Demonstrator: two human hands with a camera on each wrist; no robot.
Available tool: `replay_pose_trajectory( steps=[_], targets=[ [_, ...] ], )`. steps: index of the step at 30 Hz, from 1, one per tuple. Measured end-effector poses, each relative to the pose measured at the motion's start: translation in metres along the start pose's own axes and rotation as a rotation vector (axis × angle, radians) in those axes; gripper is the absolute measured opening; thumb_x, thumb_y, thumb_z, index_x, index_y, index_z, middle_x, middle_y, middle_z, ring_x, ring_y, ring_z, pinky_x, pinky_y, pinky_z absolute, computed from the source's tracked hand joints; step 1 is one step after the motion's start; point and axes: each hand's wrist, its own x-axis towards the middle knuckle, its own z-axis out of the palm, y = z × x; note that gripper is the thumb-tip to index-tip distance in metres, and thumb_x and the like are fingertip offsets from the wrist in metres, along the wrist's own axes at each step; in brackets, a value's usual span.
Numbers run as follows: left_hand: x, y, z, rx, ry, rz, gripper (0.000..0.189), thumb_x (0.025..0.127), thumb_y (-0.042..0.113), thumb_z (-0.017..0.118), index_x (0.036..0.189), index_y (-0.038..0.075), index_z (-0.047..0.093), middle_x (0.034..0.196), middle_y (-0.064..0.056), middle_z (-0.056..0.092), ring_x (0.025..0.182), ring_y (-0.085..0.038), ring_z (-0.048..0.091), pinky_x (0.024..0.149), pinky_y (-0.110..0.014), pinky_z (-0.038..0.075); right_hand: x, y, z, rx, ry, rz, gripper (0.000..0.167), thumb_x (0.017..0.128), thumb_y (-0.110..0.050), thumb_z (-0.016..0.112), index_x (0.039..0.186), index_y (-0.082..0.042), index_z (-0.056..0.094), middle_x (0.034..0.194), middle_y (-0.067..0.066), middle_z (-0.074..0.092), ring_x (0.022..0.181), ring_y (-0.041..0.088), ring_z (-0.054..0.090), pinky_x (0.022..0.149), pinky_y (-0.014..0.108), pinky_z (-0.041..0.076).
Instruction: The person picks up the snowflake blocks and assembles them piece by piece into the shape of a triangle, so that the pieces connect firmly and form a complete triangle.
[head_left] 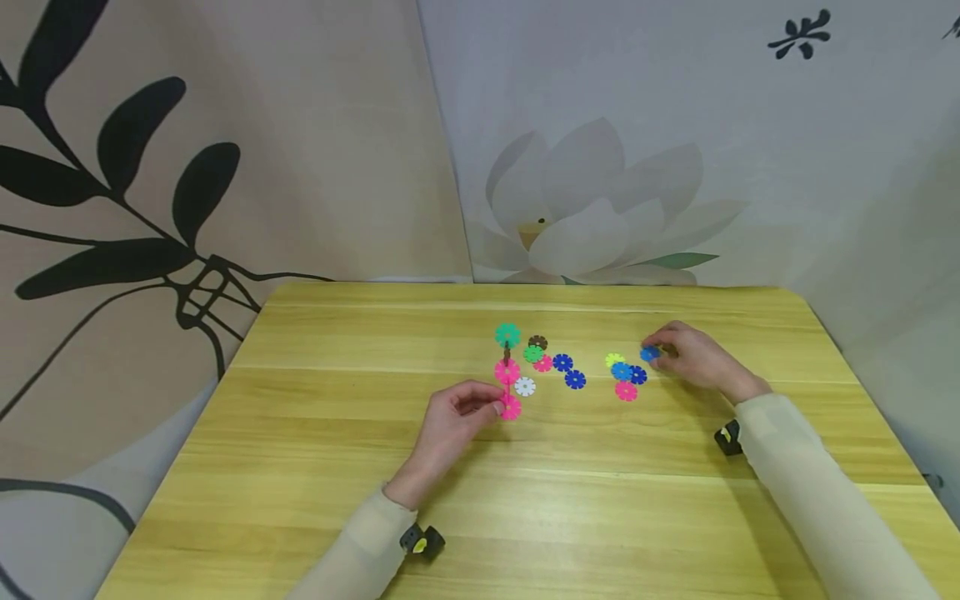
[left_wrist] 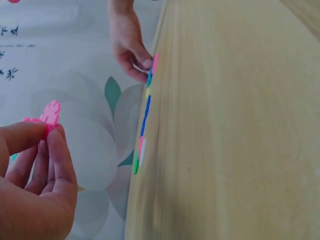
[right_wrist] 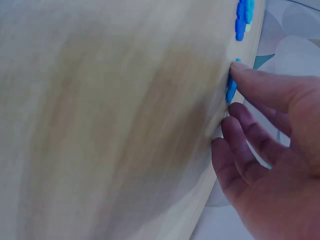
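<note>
In the head view my left hand point(head_left: 459, 417) pinches the pink snowflake disc point(head_left: 511, 407) at the near end of a linked chain. Farther along that chain come another pink disc point(head_left: 507, 372), a brown disc seen edge-on point(head_left: 507, 356) and a teal disc point(head_left: 507, 335). The left wrist view has the thumb and index finger closed on the pink piece point(left_wrist: 51, 112), held above the tabletop. Over on the right, my right hand point(head_left: 693, 357) holds a light blue disc point(head_left: 649, 353) by its edge, close over the table.
Beside the chain lie a white disc point(head_left: 525, 387), a green disc point(head_left: 533, 354), a brown disc point(head_left: 537, 342) and two dark blue discs point(head_left: 575, 380). Near the right hand are yellow point(head_left: 614, 360), blue point(head_left: 621, 372) and pink point(head_left: 626, 391) discs. A wall stands behind the wooden table point(head_left: 570, 517).
</note>
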Motion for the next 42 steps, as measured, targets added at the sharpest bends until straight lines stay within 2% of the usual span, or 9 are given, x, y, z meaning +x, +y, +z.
replay_pose_trajectory(
  steps=[3,9,13,21,28,35,42],
  targets=[
    [0.000,0.000,0.000,0.001,0.004,-0.002,0.014,0.093,0.004,0.074,0.107,0.002,0.076,0.104,-0.009,0.075,0.095,-0.023,0.069,0.082,-0.026,0.059,0.000,0.000,0.001,0.016,0.006,0.040,0.025,0.098,-0.006,0.070,0.120,0.006,0.065,0.121,0.023,0.060,0.107,0.037,0.059,0.097,0.058,0.050],
    [0.000,0.001,0.002,-0.011,0.006,0.006,0.014,0.093,0.002,0.074,0.107,0.001,0.075,0.104,-0.010,0.075,0.094,-0.022,0.069,0.081,-0.026,0.059,-0.009,-0.002,0.002,0.049,0.020,0.103,0.021,0.098,-0.005,0.070,0.112,0.002,0.058,0.100,0.013,0.064,0.090,0.027,0.058,0.082,0.046,0.052],
    [0.000,0.001,0.003,-0.008,0.006,0.010,0.014,0.093,0.002,0.074,0.107,0.001,0.075,0.104,-0.010,0.075,0.093,-0.021,0.069,0.081,-0.026,0.059,-0.019,-0.007,0.006,0.038,0.066,0.104,0.019,0.099,-0.004,0.068,0.114,0.001,0.057,0.100,0.013,0.067,0.091,0.029,0.062,0.084,0.049,0.055],
    [0.001,0.000,0.004,-0.023,0.008,-0.001,0.014,0.092,0.003,0.075,0.106,0.001,0.076,0.102,-0.010,0.075,0.092,-0.022,0.069,0.079,-0.025,0.058,-0.034,-0.026,0.014,0.044,0.195,0.062,0.024,0.098,-0.002,0.069,0.120,0.004,0.061,0.105,0.017,0.072,0.096,0.033,0.069,0.087,0.055,0.057],
    [0.001,0.000,0.004,-0.023,0.010,0.001,0.014,0.092,0.004,0.076,0.106,0.001,0.076,0.101,-0.010,0.075,0.091,-0.021,0.069,0.079,-0.026,0.059,-0.042,-0.049,0.019,0.054,0.273,0.008,0.022,0.094,-0.002,0.075,0.114,-0.001,0.068,0.096,0.007,0.073,0.085,0.023,0.068,0.078,0.042,0.059],
    [0.001,0.002,0.002,-0.024,0.018,0.010,0.014,0.092,0.004,0.075,0.106,0.002,0.076,0.102,-0.009,0.075,0.092,-0.020,0.069,0.080,-0.026,0.058,-0.049,-0.072,0.019,0.117,0.291,-0.009,0.019,0.093,-0.001,0.076,0.111,-0.002,0.069,0.095,0.006,0.073,0.083,0.021,0.069,0.075,0.032,0.060],
    [0.002,0.003,0.003,-0.030,0.019,-0.010,0.015,0.093,0.004,0.075,0.107,0.002,0.076,0.102,-0.009,0.075,0.091,-0.019,0.069,0.079,-0.025,0.058,-0.055,-0.095,0.022,0.165,0.303,-0.062,0.021,0.092,0.002,0.076,0.111,-0.002,0.070,0.097,0.007,0.075,0.082,0.023,0.071,0.070,0.024,0.059]
  ],
)
